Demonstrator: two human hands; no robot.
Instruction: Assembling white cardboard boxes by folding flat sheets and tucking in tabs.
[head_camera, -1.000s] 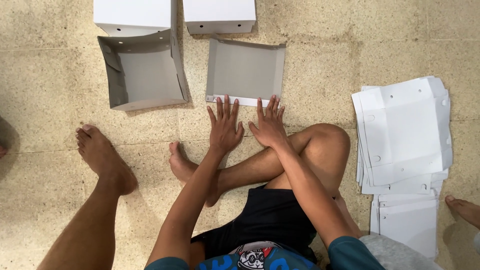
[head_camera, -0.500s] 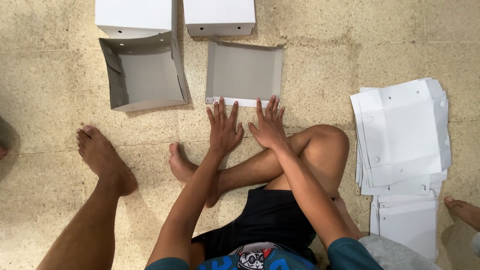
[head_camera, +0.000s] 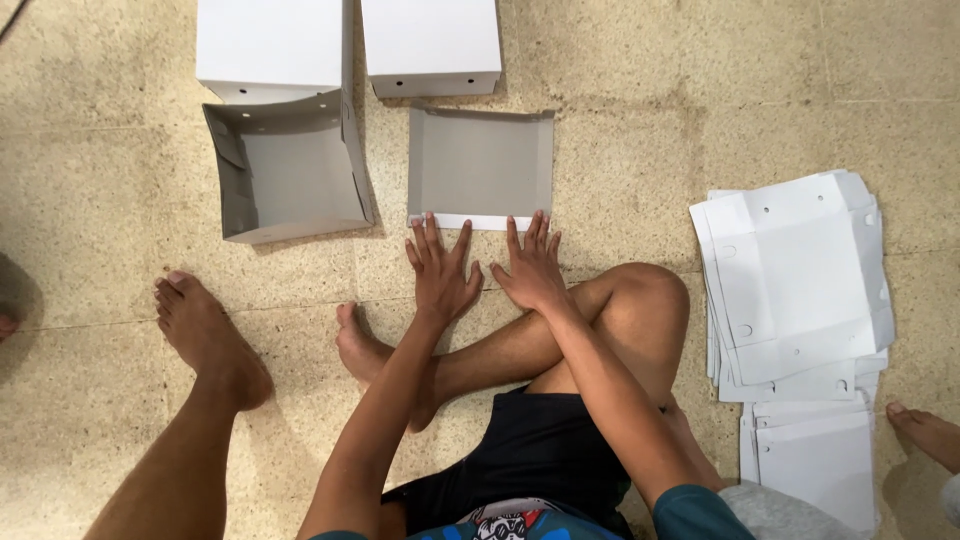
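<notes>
Head view: both hands, left hand (head_camera: 440, 272) and right hand (head_camera: 530, 268), press flat with spread fingers, gripping nothing, on the folded white flap of the grey cardboard blank (head_camera: 480, 165) on the floor (head_camera: 620, 150); even pressure along the crease would fold it cleanly.

I see both hands flat on the floor (head_camera: 120, 130), side by side, the left hand (head_camera: 440, 270) just left of the right hand (head_camera: 530, 268), fingertips touching the near edge of the flat cardboard sheet (head_camera: 480, 165). Left of that sheet lies an open half-folded box (head_camera: 290, 170). Beyond them stand two closed boxes, one (head_camera: 270, 45) behind the open box, the other (head_camera: 432, 45) behind the sheet. Far right lies a stack of flat blanks (head_camera: 800, 280).
</notes>
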